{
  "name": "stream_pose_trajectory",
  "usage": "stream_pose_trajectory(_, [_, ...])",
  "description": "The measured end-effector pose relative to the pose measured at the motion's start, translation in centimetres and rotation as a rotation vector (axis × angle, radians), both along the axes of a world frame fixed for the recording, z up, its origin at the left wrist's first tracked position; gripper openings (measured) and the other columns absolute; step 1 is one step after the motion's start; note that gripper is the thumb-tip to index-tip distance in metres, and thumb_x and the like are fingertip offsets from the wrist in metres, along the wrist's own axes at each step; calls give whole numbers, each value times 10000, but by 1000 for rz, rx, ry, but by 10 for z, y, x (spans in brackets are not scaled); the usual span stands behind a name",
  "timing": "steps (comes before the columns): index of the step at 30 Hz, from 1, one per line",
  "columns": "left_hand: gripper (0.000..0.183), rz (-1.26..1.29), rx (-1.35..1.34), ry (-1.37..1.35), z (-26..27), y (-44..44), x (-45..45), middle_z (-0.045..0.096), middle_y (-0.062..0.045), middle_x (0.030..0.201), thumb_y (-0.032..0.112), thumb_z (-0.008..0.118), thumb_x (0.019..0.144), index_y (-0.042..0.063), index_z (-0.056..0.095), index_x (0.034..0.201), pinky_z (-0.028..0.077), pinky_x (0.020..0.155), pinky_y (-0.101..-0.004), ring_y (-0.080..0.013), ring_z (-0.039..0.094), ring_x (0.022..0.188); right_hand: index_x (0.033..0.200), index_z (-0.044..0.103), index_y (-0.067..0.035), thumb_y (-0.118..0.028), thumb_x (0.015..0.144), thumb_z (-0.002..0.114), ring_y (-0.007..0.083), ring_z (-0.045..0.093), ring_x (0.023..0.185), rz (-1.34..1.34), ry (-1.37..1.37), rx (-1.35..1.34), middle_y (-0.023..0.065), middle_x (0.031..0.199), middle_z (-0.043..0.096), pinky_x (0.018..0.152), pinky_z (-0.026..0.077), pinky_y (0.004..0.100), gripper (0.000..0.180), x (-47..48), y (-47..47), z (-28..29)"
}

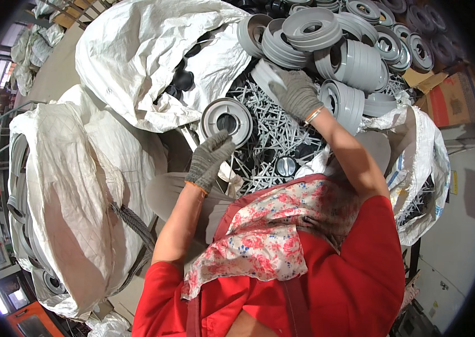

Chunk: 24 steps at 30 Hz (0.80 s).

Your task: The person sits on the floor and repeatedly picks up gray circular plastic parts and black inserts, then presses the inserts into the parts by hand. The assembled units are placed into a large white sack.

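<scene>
Both hands wear grey knitted gloves. My left hand (pixel 213 159) is at the lower edge of a round grey plastic part (pixel 244 113) with a black centre, its fingers on the rim. My right hand (pixel 298 93) grips a grey plastic ring (pixel 266 80), slightly blurred, above a heap of thin grey plastic pieces (pixel 273 122). A round black cap (pixel 286 166) lies at the heap's near edge. Stacked grey plastic rings (pixel 349 63) rise beyond and to the right of my right hand.
A white woven sack (pixel 136 54) with black round parts lies at the upper left. Another large sack (pixel 64 181) holding grey rings stands at the left. On the right are an open sack (pixel 414 147) with thin grey pieces and a cardboard box (pixel 452 101).
</scene>
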<state>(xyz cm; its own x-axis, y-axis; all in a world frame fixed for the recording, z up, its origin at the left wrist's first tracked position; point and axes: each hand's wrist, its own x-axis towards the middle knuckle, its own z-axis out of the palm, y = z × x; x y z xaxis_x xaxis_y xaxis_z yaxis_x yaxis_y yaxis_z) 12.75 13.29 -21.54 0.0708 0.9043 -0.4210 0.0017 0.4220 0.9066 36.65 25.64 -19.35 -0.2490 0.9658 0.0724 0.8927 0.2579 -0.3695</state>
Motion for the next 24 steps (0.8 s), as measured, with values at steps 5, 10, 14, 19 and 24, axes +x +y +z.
stream_pose_trajectory(5, [501,375,-118,-861,-7,-9,7,548,-121,1124,156,634,792,31,432,1233,459,893,-377,-234,552,1012,1006,565,0,-251,906,467,308,596,785,428,1226,-417,157,847,615,722,478,346,287,0,-49,-2])
stream_pose_trajectory(10, [370,445,-48,-809,8,-20,2,605,-122,944,110,644,758,7,525,1093,506,803,-368,-231,603,871,934,604,10,-194,834,496,360,614,827,432,-240,-321,208,866,618,713,503,407,252,-3,-55,-53])
stream_pose_trajectory(14, [333,455,131,-499,-19,-28,-24,609,-104,932,86,655,746,5,536,1046,516,752,-321,-193,611,825,851,686,-29,-137,763,531,318,641,846,399,-431,-562,169,859,662,707,519,394,208,0,-97,-117])
stream_pose_trajectory(19, [586,99,414,75,25,-45,-7,620,-70,1023,167,759,687,7,487,1180,493,772,-276,-146,598,888,836,673,1,-163,730,594,300,649,800,418,-422,-425,190,845,653,687,525,389,211,-4,-93,-113])
stream_pose_trajectory(24, [510,153,318,1,19,-41,-13,615,-114,998,152,722,724,-13,507,1157,512,781,-312,-206,611,879,851,608,22,-87,739,581,307,632,804,8,-324,-197,221,850,615,684,518,378,159,10,-57,-97])
